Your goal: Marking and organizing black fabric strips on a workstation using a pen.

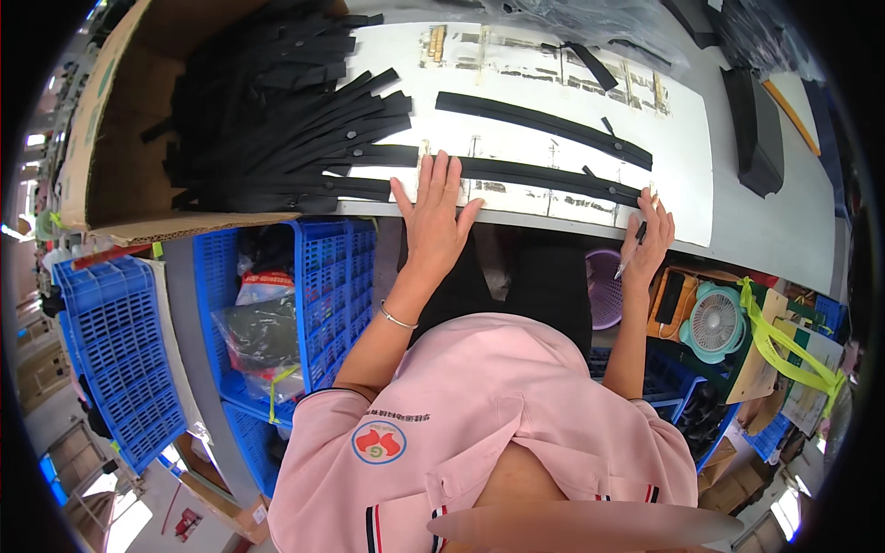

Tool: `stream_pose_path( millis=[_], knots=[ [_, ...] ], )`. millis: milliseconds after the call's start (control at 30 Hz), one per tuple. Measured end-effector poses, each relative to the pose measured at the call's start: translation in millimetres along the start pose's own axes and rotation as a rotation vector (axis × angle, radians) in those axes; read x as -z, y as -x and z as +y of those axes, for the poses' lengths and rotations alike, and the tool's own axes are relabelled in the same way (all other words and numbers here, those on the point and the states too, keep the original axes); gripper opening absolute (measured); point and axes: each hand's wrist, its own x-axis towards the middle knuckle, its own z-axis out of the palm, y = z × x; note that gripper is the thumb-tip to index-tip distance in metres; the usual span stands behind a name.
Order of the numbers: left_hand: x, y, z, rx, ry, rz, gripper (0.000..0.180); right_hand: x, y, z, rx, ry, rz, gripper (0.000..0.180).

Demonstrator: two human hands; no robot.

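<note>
A black fabric strap with a small round button near its right end lies along the near side of a white board. My left hand rests flat at the strap's left end, fingers stretched and thumb apart. At the other end, the fingertips of my right hand touch the strap, while a pen is tucked in that hand. A second black strap lies roughly parallel, farther back. Left of the board, many similar straps are heaped, several reaching onto it.
A cardboard box stands open around the heap. Blue plastic crates sit below the table edge at left. To the right are a teal fan, a purple basket and a black block-shaped piece. Clear plastic lies at the back.
</note>
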Motion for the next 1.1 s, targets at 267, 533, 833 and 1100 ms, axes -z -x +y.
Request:
stream_pose_path(
  millis=[267,533,833,1100],
  knots=[
    [4,-4,-4,-0.021,0.030,-0.002,0.069,-12,-55,-117,-0.081,-0.560,-0.194,0.019],
    [1,-4,-3,-0.002,0.050,-0.004,0.070,-84,-72,-173,-0.252,-1.028,-0.326,0.019],
    [2,-2,-4,-0.019,0.010,0.030,0.073,-96,-65,-177,-0.159,-0.940,-0.308,0.020],
    [0,-2,-3,-0.023,0.003,0.032,0.074,-92,-65,-177,-0.214,-0.908,-0.308,0.020]
  ],
)
